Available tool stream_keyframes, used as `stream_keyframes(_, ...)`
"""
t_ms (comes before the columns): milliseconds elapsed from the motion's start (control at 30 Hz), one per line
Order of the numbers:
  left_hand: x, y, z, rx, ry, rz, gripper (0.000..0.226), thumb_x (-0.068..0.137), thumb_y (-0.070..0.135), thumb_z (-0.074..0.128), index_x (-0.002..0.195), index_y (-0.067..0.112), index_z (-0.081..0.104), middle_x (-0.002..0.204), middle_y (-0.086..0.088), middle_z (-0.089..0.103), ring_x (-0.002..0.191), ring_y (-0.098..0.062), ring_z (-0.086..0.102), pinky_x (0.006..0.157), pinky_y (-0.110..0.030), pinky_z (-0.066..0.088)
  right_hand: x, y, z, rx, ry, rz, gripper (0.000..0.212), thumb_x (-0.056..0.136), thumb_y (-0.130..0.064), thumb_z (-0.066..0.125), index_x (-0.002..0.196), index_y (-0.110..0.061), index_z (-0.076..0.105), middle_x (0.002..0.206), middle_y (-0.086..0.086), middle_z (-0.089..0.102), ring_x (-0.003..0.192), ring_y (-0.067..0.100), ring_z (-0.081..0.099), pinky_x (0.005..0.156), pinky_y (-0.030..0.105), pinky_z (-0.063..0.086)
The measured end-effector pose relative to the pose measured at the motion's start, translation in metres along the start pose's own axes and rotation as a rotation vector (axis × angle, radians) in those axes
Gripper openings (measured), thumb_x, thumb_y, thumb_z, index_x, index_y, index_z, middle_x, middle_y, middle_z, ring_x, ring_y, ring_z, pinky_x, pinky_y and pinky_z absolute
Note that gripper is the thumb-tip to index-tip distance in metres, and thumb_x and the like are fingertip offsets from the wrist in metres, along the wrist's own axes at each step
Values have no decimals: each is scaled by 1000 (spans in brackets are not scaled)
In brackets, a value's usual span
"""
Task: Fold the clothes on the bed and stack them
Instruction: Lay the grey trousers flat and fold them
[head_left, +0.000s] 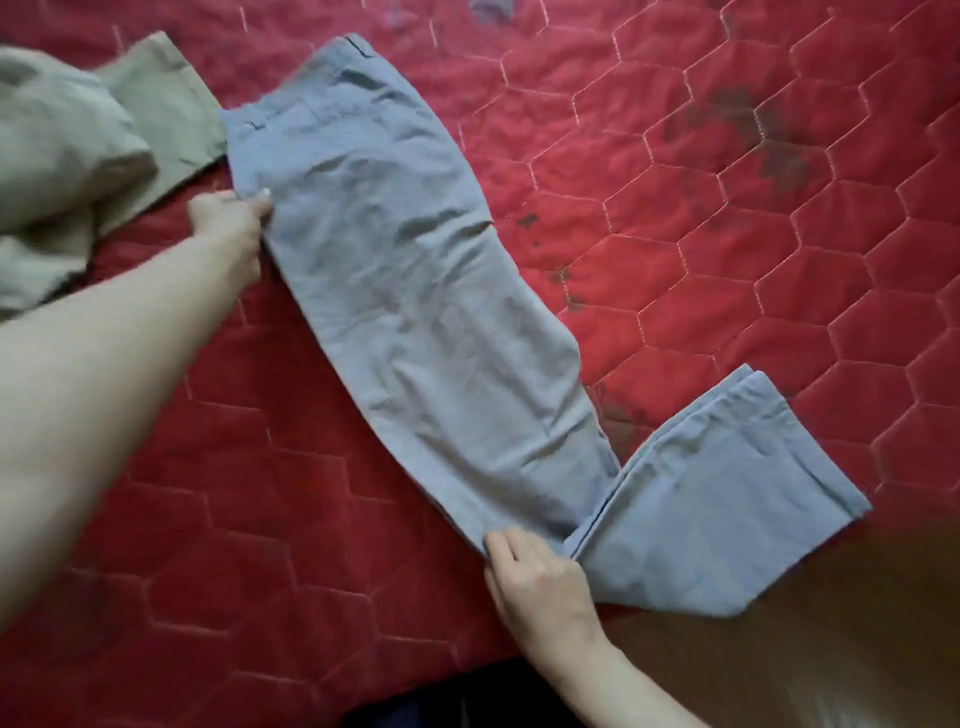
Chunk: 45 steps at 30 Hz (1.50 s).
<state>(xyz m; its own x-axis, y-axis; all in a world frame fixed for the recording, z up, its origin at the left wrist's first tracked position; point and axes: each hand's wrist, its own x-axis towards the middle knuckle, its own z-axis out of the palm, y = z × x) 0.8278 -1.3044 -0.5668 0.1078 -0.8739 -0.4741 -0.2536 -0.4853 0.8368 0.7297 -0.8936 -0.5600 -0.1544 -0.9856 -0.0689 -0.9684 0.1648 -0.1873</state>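
Flat on the red quilted bed (727, 218) lie blue-grey trousers (415, 291), left hand (228, 218) pinching their edge below the waistband, right hand (535, 571) gripping the bent lower leg, olive clothes (78, 150) touching the waistband.

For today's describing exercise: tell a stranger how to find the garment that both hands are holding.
Start at the red quilted bedspread that fills the view. Running diagonally down its middle lie the grey-blue trousers, pinched by the left hand and right hand. Unlike the crumpled olive garment beside them, they lie flat, with their leg ends bent sideways.
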Motion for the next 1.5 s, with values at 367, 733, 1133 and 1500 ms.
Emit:
stream_keyframes(367,-28,-77,-31,658,63,222,66,85,23,66,142,9,35,141,-15,42,127,-28,43,106,-35,33,43,-38,18,151,-81,122,23,81,-34,65,92,-14,68,96,2,64,84,20,65,54,27,54)
stream_keyframes(733,-204,-167,55,1186,-645,748,59,99,43,37,152,19,27,161,-11,8,149,-28,5,118,-50,3,119,117,-8,-6,-293,139,57,96,-42,53,141,-8,45,143,14,46,130,29,46,103,40,38)
stream_keyframes(1133,-348,-196,100,1053,-674,636,39,80,36,68,112,17,59,113,-1,60,108,-24,55,88,-36,40,15,225,-32,-252,-489,-326,25,83,-35,63,100,-17,60,99,3,61,104,26,56,102,38,29)
stream_keyframes(1500,-447,-220,13,983,-549,1093,19,87,7,53,77,9,69,72,-6,64,65,-25,62,66,-36,53,-132,153,-90,-71,-645,-360,19,88,-26,53,105,-17,51,107,3,60,100,29,59,67,33,26)
